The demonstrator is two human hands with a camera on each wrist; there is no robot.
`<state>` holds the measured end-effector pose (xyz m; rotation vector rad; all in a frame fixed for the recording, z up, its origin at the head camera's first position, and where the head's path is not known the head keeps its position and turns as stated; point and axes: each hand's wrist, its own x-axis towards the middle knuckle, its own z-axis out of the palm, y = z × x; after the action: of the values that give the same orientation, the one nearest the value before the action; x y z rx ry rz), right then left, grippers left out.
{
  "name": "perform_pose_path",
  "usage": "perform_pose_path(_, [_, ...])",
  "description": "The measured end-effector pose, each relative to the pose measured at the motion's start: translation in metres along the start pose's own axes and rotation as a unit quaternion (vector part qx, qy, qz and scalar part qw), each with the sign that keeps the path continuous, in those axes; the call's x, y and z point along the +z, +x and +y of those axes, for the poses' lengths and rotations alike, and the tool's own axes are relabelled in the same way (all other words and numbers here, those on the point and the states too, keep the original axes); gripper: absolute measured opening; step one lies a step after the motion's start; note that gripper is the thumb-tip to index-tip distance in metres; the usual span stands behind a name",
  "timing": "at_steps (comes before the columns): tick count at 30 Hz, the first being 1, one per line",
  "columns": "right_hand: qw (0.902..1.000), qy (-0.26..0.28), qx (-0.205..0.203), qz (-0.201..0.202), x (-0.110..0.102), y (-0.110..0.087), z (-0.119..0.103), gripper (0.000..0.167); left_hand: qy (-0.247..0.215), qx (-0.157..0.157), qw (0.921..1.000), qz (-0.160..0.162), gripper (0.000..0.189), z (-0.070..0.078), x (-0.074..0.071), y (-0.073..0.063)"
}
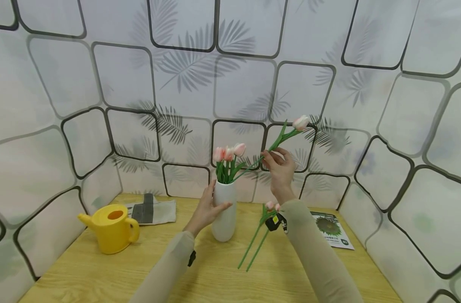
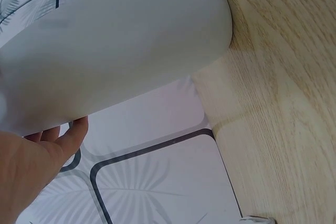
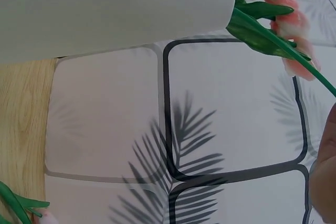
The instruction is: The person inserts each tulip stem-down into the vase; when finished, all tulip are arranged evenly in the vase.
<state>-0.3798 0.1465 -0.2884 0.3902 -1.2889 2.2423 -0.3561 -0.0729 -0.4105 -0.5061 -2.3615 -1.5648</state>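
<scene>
A tall white vase (image 1: 224, 214) stands upright on the wooden table with several pink tulips (image 1: 228, 154) in its mouth. My left hand (image 1: 209, 209) grips the vase's left side, thumb across its front; the left wrist view shows the fingers (image 2: 79, 131) against its wall. Up and right of the vase, my right hand (image 1: 281, 170) pinches the stem of a pale pink tulip (image 1: 300, 123). That stem (image 3: 273, 38) slants down to the vase's mouth, its lower end at or inside the rim. Two more tulips (image 1: 257, 235) lie on the table below the right forearm.
A yellow watering can (image 1: 113, 235) stands at the left. Behind it lies a folded grey and white cloth (image 1: 163, 211). On the right, a printed sheet with a sunflower picture (image 1: 334, 230) lies partly behind the right sleeve. Patterned wall covering encloses the table (image 1: 230, 277) at back and sides.
</scene>
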Motion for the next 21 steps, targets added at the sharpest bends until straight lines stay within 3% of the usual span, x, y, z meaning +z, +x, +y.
perform_pose_path(11, [0.9962,-0.063,0.001,-0.059,0.015,-0.013,0.011,0.023,-0.004,0.001,1.0,-0.004,0.099,-0.001,-0.001,0.0])
perform_pose_path(21, [0.986,-0.133,0.009,-0.1,0.024,-0.028,0.028,0.025,0.0,0.004,1.0,-0.002,0.098,0.0,-0.001,-0.001])
